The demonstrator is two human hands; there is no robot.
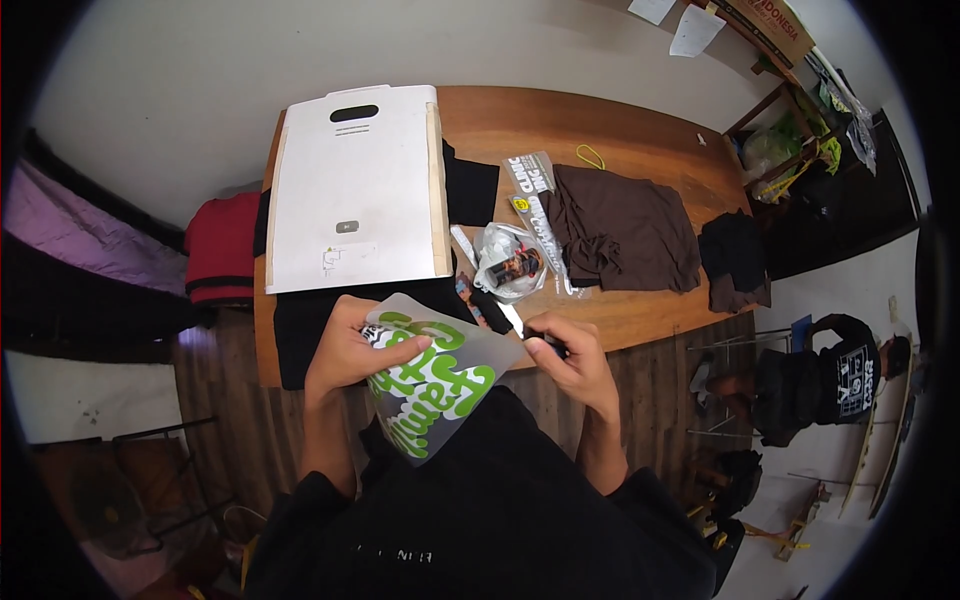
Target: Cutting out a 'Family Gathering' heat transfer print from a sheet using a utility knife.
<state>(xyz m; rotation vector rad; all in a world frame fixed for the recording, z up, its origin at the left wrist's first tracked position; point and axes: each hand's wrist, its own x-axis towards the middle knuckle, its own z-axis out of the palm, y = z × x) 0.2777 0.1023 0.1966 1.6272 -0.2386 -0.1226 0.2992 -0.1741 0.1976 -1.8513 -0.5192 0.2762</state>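
In front of my body, my left hand (350, 345) pinches a translucent film sheet (505, 352) printed with green and white lettering, thumb on top. The sheet bends and hangs toward my lap. At its right edge, my right hand (572, 362) is closed around a black-handled tool (556, 347); my fingers hide most of it, and I cannot make out its kind. Just beyond lie a black object (490, 312) and a narrow white piece (512, 318) near the table edge. A white plastic bag (508, 262) with small items inside sits farther back.
On the wooden table (600, 120), a large white panel-like device (370, 200) covers black fabric (300, 335). Brown folded cloth (640, 225), printed film strips (540, 225) and dark cloth (735, 250) lie to the right. A person in black (845, 370) sits at far right.
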